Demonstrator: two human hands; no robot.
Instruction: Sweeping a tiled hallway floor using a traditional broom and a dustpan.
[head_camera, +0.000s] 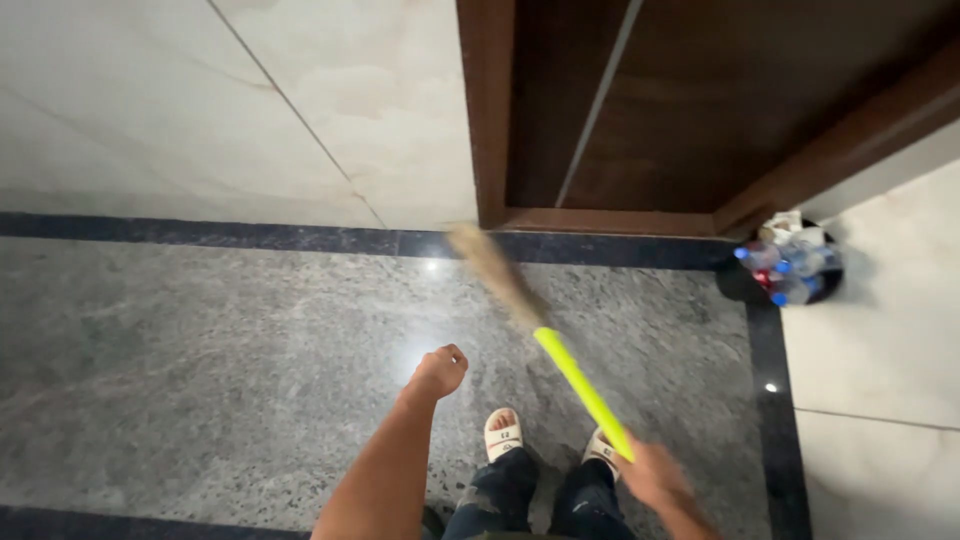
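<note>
1. Two bare hands show from above, over a grey speckled stone floor (200, 380) with a dark border strip
2. Right hand (652, 473) has its grip closed around the lower end of a broom (540, 325), on the bright yellow-green handle (583, 390)
3. Broom slants up and left from that hand; its straw-coloured bristle head (490, 270) is blurred and lies near the dark border, just below the corner of a dark wooden door (720, 100)
4. Left hand (440, 370) is curled into a loose fist with nothing in it, held out over the floor, well apart from the broom handle
5. Feet in white sandals (503, 434) stand between the two arms, with dark torn jeans (530, 500) below
6. Right of the door, a small dark bin (830, 290) holds plastic bottles (790, 265) with blue caps, beside pale floor tiles (880, 350)
</note>
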